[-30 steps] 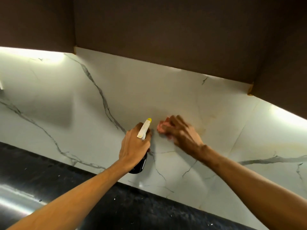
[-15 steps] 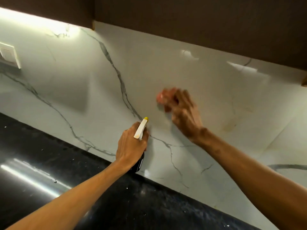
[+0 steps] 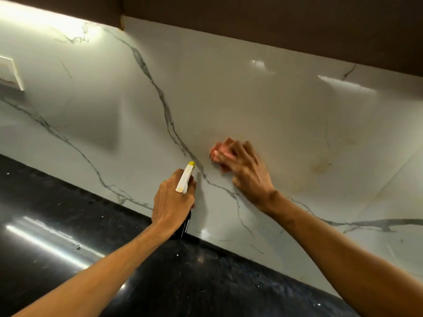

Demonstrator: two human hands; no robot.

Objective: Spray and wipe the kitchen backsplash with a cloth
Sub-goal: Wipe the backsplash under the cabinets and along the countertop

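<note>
The backsplash (image 3: 229,92) is white marble with grey veins and fills the upper middle of the head view. My right hand (image 3: 246,172) presses a pink cloth (image 3: 223,151) flat against it, just right of a dark vein; most of the cloth is hidden under my fingers. My left hand (image 3: 172,199) grips a dark spray bottle (image 3: 185,223) with a white trigger head and yellow nozzle (image 3: 185,177), pointing up at the wall just left of the cloth. A yellowish stain (image 3: 321,167) marks the marble to the right of the cloth.
A black speckled countertop (image 3: 68,236) runs along the bottom, meeting the wall in a diagonal line. Dark brown upper cabinets (image 3: 274,24) hang above, with strip light under them at the left. A white wall switch (image 3: 10,73) sits at the far left.
My right hand has swept the cloth up the wall and then back down beside the bottle nozzle. My left hand kept its hold on the spray bottle. The view shifted rightward.
</note>
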